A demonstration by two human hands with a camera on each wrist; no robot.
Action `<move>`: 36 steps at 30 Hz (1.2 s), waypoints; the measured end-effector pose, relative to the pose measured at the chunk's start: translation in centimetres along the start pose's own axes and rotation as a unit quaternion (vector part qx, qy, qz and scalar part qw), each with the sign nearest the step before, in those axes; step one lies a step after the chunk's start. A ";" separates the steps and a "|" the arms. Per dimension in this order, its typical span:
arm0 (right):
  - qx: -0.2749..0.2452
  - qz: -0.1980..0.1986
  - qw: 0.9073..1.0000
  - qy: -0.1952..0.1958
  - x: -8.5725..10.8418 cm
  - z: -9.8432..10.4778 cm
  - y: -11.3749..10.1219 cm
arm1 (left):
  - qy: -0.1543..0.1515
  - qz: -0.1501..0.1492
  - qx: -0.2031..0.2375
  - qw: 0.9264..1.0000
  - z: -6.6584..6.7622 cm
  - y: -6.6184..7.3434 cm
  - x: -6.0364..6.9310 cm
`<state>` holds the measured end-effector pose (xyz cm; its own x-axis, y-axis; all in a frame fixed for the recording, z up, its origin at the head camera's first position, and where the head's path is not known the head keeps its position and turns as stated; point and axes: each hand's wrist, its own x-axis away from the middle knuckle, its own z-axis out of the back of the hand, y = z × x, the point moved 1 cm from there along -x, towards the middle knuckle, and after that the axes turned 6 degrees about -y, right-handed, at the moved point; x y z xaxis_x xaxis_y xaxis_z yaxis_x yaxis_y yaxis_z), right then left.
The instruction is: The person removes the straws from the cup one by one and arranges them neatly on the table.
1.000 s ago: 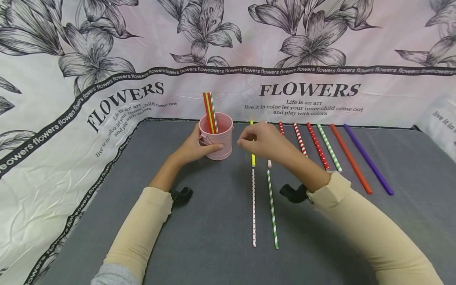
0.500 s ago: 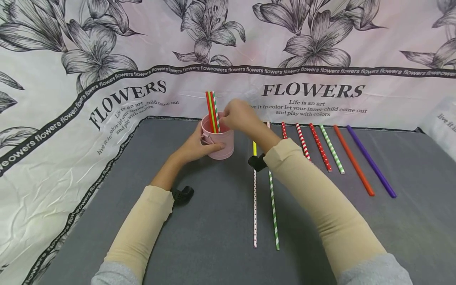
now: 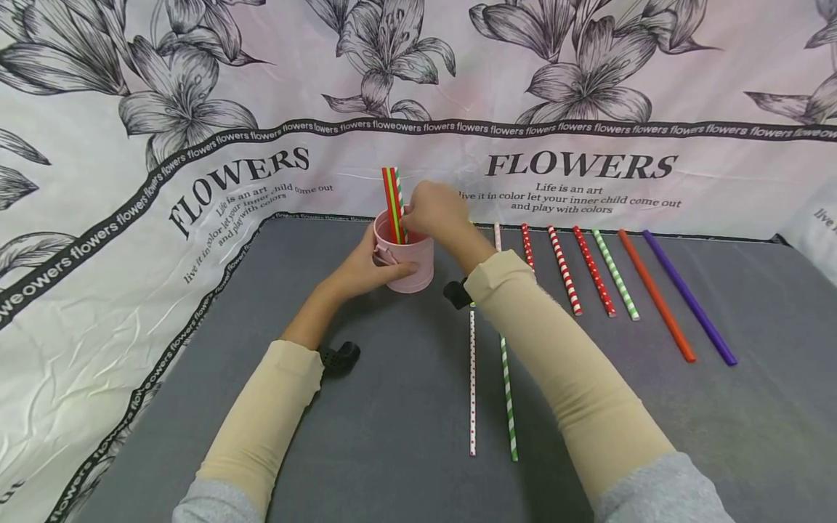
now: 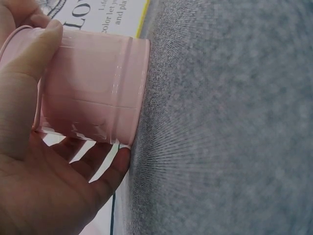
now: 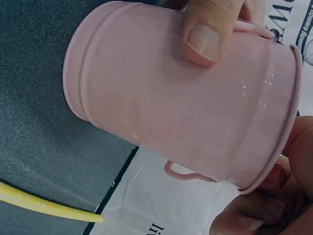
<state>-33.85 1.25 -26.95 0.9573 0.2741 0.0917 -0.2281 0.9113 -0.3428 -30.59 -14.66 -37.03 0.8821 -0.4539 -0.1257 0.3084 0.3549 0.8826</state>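
Several straws (image 3: 392,196) are held in the pink bucket (image 3: 418,265), long axes near vertical, tops up and tipped slightly left in head view; red, yellow-green and green-white striped ones can be picked out. Bucket is stood upright on the grey table (image 3: 405,407), mouth up. It is gripped by the left hand (image 3: 366,272): thumb laid across the wall, other fingers wrapped round the far side. Right hand (image 3: 438,211) is bent over the right of the mouth, fingers curled at the rim beside the striped straw; whether a straw is pinched can't be told, fingertips being partly hidden by the bucket in right wrist view. Lower straw ends are hidden inside the bucket. In head view, the yellow straw (image 5: 49,207) is mostly covered by the right arm; the loose green-striped straw (image 3: 508,399) is partly covered by the right sleeve (image 3: 556,363).
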 end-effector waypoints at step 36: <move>-0.057 0.005 0.998 0.041 0.8 -0.6 0.0 | -0.006 0.017 -0.003 1.000 0.2 0.1 0.1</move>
<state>-32.99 1.32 -27.41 0.9674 0.2529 0.0133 -0.2204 0.8667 -0.4475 -30.55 -14.86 -36.88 0.8884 -0.4503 -0.0897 0.2799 0.3762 0.8832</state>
